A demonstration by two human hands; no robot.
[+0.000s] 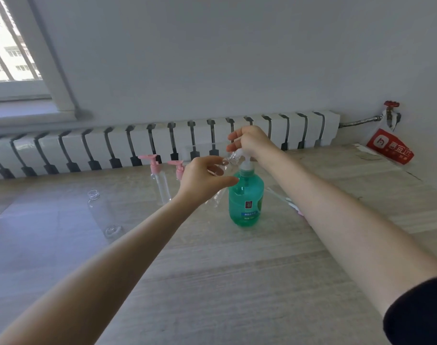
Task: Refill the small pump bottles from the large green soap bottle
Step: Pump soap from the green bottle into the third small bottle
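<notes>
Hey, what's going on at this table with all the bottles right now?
A person is refilling a small bottle. The left hand holds a tilted clear bottle with no pump, its mouth at the nozzle of the green soap bottle. The right hand rests on that bottle's white pump head. The held bottle looks empty so far. Two pink-pump bottles stand behind, and a second pumpless bottle sits to the left on the table.

The one wide-angle camera, worn on the head, looks forward and down from the person's side of the large translucent green plastic soap bottle [246, 202], near it, across the pale wood-grain tabletop [237, 282] beneath it, towards the white ribbed radiator [137, 145] beyond it.
</notes>
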